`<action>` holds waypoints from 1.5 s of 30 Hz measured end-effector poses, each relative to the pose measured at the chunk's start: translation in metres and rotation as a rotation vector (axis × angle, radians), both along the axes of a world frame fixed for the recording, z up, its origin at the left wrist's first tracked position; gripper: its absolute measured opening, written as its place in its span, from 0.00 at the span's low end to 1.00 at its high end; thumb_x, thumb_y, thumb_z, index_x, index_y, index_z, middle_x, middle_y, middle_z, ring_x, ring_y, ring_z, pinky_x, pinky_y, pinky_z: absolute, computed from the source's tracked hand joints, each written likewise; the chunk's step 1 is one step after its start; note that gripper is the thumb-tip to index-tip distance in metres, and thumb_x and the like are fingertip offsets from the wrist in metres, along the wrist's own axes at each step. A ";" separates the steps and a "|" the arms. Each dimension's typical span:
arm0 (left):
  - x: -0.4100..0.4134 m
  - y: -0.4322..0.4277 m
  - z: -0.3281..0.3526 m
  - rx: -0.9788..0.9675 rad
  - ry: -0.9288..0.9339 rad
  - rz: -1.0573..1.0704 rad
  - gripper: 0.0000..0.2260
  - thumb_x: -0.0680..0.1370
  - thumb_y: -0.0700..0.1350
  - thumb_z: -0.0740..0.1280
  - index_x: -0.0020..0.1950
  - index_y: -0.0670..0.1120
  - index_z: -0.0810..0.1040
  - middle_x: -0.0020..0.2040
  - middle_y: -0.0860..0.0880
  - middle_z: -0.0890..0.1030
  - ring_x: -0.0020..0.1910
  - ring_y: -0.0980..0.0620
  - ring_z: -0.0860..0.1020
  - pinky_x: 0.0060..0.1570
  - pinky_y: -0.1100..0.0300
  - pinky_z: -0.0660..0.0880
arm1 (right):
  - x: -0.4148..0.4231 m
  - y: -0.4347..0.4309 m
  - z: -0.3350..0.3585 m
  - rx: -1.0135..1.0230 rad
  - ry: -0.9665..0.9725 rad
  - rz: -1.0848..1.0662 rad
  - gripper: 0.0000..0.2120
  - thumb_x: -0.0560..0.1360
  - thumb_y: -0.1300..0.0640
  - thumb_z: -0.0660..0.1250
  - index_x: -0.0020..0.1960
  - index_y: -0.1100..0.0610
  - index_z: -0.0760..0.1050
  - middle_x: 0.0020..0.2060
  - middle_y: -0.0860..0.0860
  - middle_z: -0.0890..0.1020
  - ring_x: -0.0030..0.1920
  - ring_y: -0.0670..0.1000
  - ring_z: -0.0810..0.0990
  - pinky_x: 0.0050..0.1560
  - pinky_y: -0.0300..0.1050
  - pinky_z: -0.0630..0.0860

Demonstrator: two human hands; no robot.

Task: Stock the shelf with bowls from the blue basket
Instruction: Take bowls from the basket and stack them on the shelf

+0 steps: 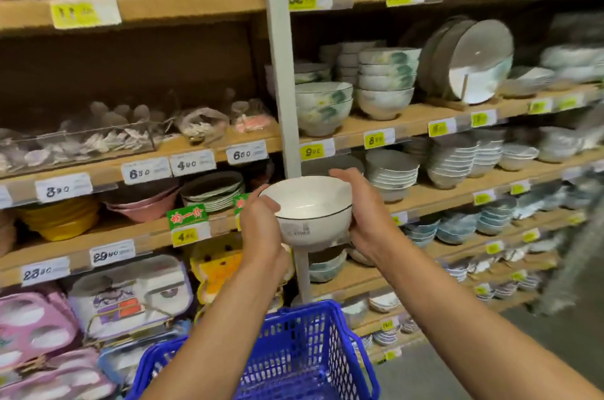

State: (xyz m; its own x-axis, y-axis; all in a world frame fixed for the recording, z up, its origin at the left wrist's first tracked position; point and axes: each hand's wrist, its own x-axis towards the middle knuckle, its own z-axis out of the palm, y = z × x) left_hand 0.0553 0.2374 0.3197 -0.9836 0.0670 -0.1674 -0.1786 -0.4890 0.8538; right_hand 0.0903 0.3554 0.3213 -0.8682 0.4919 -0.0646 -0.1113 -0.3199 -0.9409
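Grip: our left hand (261,229) and right hand (362,213) both cup the white bowl (310,213) | Place: held above the blue basket (310,334), before the shelf (441,195) front edge | Advice: we should keep it level and set it softly behind that edge.

bowl (312,213) showing white with thin dark rim line, basket (294,345) showing blue mesh, stacked bowls (387,73) carrying green leaf print

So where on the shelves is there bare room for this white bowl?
The white bowl could go on bare board between the leaf-pattern bowl stack and the standing plates, or right of the grey bowl stack. Around the blue bowls it is packed.
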 end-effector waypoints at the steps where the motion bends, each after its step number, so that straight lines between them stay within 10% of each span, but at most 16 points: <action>1: 0.005 0.015 0.004 -0.002 0.015 -0.039 0.22 0.70 0.35 0.54 0.61 0.42 0.77 0.50 0.43 0.79 0.46 0.43 0.76 0.39 0.57 0.72 | 0.007 0.014 0.006 0.010 -0.004 -0.042 0.09 0.76 0.53 0.61 0.47 0.56 0.79 0.40 0.53 0.80 0.42 0.53 0.78 0.41 0.45 0.71; 12: 0.057 0.192 0.042 -0.009 0.009 -0.222 0.13 0.69 0.37 0.56 0.44 0.48 0.79 0.49 0.44 0.81 0.45 0.43 0.77 0.40 0.57 0.72 | 0.078 0.188 0.049 0.089 0.014 -0.199 0.09 0.77 0.54 0.61 0.47 0.56 0.78 0.39 0.51 0.82 0.41 0.52 0.79 0.37 0.44 0.71; 16: 0.064 0.237 0.054 0.010 0.004 -0.263 0.18 0.70 0.38 0.56 0.54 0.46 0.79 0.48 0.44 0.82 0.42 0.43 0.78 0.29 0.60 0.75 | 0.089 0.233 0.057 0.107 0.036 -0.198 0.13 0.77 0.55 0.59 0.56 0.57 0.78 0.49 0.54 0.83 0.47 0.53 0.80 0.41 0.46 0.72; 23: 0.066 0.286 0.070 -0.017 -0.008 -0.252 0.14 0.69 0.38 0.58 0.51 0.44 0.77 0.47 0.43 0.82 0.44 0.42 0.79 0.40 0.55 0.76 | 0.086 0.285 0.067 0.076 0.021 -0.184 0.15 0.77 0.54 0.59 0.59 0.59 0.77 0.51 0.54 0.82 0.52 0.56 0.79 0.47 0.48 0.72; 29: 0.034 0.306 0.082 -0.010 0.015 -0.250 0.14 0.70 0.37 0.57 0.50 0.43 0.79 0.45 0.43 0.82 0.43 0.41 0.79 0.40 0.55 0.77 | 0.055 0.311 0.072 0.055 0.048 -0.157 0.08 0.78 0.56 0.59 0.47 0.52 0.77 0.45 0.49 0.81 0.49 0.51 0.78 0.52 0.49 0.75; 34: -0.010 0.315 0.090 -0.016 0.053 -0.231 0.21 0.70 0.36 0.56 0.59 0.42 0.80 0.54 0.40 0.82 0.51 0.38 0.79 0.50 0.50 0.77 | 0.013 0.329 0.081 0.043 0.048 -0.101 0.11 0.77 0.52 0.63 0.55 0.53 0.79 0.41 0.49 0.86 0.44 0.50 0.82 0.37 0.43 0.77; 38: -0.051 0.313 0.100 -0.025 0.055 -0.297 0.23 0.70 0.37 0.55 0.62 0.41 0.79 0.56 0.41 0.82 0.47 0.40 0.79 0.34 0.57 0.77 | -0.022 0.346 0.092 0.001 0.061 0.034 0.14 0.75 0.55 0.62 0.55 0.57 0.81 0.57 0.56 0.82 0.55 0.56 0.79 0.54 0.50 0.72; 42: -0.073 0.314 0.105 -0.040 0.010 -0.468 0.28 0.65 0.38 0.57 0.64 0.36 0.76 0.61 0.38 0.80 0.57 0.35 0.78 0.55 0.48 0.75 | -0.042 0.352 0.097 -0.136 0.041 0.230 0.22 0.74 0.53 0.58 0.64 0.60 0.77 0.63 0.60 0.78 0.57 0.59 0.76 0.54 0.50 0.74; 45: -0.079 0.320 0.103 -0.028 -0.026 -0.521 0.27 0.63 0.40 0.58 0.61 0.39 0.77 0.56 0.39 0.81 0.47 0.39 0.79 0.45 0.53 0.77 | -0.056 0.356 0.093 -0.156 0.044 0.266 0.25 0.71 0.57 0.55 0.65 0.61 0.76 0.62 0.62 0.78 0.55 0.61 0.77 0.49 0.50 0.76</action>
State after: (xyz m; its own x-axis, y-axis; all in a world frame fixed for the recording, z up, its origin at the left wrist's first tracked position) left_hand -0.0239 0.5577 0.4226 -0.8167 0.5412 -0.2003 -0.4137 -0.3070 0.8571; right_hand 0.0343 0.7116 0.4142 -0.9687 0.2343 -0.0813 -0.0435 -0.4832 -0.8744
